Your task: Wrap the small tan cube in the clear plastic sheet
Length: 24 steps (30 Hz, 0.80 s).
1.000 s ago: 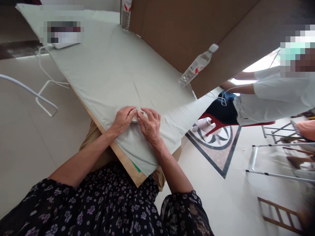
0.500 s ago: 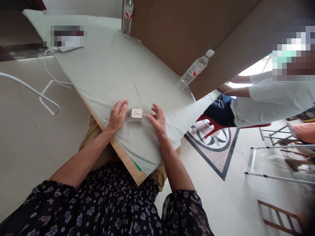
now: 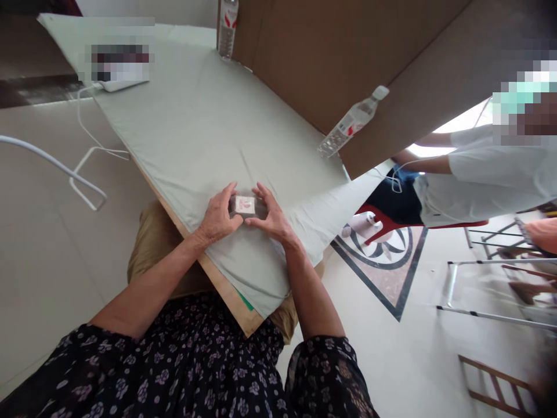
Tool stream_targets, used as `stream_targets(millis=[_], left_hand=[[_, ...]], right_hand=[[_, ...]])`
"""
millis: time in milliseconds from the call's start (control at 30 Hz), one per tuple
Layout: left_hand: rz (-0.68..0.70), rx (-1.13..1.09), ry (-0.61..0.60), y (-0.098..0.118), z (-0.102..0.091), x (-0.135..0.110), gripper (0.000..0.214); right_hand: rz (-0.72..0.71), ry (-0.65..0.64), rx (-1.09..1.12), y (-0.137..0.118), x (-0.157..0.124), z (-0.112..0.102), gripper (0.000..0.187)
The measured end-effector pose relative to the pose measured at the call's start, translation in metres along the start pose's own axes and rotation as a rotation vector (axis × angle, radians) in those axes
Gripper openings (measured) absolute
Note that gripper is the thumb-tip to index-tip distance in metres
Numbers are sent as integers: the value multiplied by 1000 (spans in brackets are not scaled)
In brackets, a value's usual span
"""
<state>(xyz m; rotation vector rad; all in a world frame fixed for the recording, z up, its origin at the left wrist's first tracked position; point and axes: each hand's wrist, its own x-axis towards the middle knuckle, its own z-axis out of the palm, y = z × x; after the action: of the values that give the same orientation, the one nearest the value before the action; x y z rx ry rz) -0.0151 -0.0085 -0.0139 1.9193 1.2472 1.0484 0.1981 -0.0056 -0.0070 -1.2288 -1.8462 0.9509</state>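
A small box (image 3: 245, 205) with a white top, red print and what looks like clear wrapping rests on the cloth-covered table near its front corner. From the left, my left hand (image 3: 221, 216) curves round it, thumb at the near side and fingers at the far side. My right hand (image 3: 272, 217) grips the opposite end in the same way. The two thumb tips nearly meet in front of the box. Its ends are partly hidden by my fingers.
Brown cardboard (image 3: 313, 64) stands across the table's far right side, with one water bottle (image 3: 352, 123) leaning near its edge and another bottle (image 3: 227, 30) farther back. A white device (image 3: 124, 75) with a cable lies far left. A person in a white shirt (image 3: 491, 174) sits at right.
Both hands have moved inward from either side of the small box and closed round it. Before, they stood apart from it with fingers loosely spread.
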Motion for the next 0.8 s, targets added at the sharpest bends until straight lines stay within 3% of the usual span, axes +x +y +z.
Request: stream_targets(millis=[133,233,533,700,800], left_hand=[[-12,-37,42,2,3,-2,85],[13,-42,96,3,5,-4,83],[35,-136,125,-3,7,-9,82],[-47,-227,83,3,6,-6,75],[-119,-253,85,8,4,-5,74]], right_hand=[[-16,87,-29,-3,0,9,86],[-19,163,-80,-8,-1,15,76],[101,193,-40,-9,-8,22,76],[86,206,-81,-10,-14,26,71],[3,208,-122,-12,-18,20,67]])
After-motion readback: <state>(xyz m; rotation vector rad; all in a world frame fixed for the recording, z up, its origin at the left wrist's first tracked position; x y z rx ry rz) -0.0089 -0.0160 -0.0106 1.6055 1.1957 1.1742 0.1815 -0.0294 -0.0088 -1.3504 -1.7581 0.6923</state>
